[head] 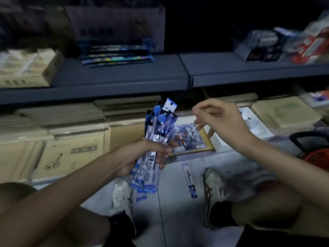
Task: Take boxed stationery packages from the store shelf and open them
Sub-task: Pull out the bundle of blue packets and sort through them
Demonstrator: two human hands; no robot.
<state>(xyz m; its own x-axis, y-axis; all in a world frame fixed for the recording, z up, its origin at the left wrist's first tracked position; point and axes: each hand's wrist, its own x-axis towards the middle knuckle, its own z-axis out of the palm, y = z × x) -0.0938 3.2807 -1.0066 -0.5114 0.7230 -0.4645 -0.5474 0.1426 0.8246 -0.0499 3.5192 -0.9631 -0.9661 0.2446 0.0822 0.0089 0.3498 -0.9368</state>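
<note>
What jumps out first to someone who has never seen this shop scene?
A thick bundle of long blue-and-white plastic stationery packets, gripped in the left hand at centre, with the right hand hovering beside it. One more slim blue packet lies on the pale floor between the white shoes.

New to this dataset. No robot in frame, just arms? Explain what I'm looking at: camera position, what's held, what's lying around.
There is no machine here. A person works with bare hands, and the single picture comes from a wide-angle camera worn on their head, looking forward and down. The arms entering from the bottom are therefore the wearer's own. They face a dark store shelf. The left hand grips a bundle of blue-and-white stationery packets. The right hand hovers beside it, fingers loosely curled, with nothing visible in it. One single packet lies on the floor, a gold-edged flat package lies behind it, and a white shoe shows nearby. The picture is too dim and blurred to read labels.
</note>
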